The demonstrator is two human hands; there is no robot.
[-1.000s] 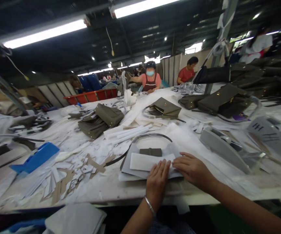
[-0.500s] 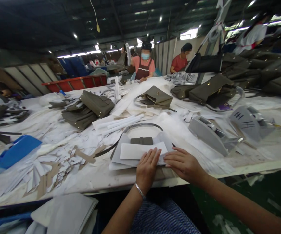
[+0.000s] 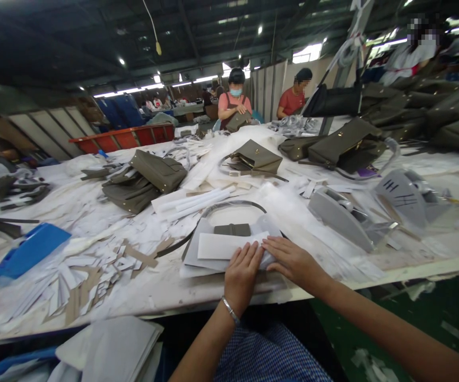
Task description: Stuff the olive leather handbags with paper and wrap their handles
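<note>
At the table's near edge lies a handbag partly covered by pale grey sheeting, with its dark handle looping out behind. A small olive flap shows in the middle of the sheeting. Across the front rests a white rectangular strip, perhaps foam or paper. My left hand lies flat, fingers stretched over the strip's lower right part. Close beside it, my right hand presses outstretched fingers on the strip's right end and the thin sheeting there. Neither hand grips anything.
Paper and cardboard scraps spread to the left, near a blue piece. Olive handbags stand behind. To the right are grey wrapped bags. Across the table, a masked co-worker handles an olive bag.
My right hand has slid left, its fingertips now beside my left hand's on the strip. My left hand has barely moved. The masked co-worker has lowered a raised arm to a bag.
</note>
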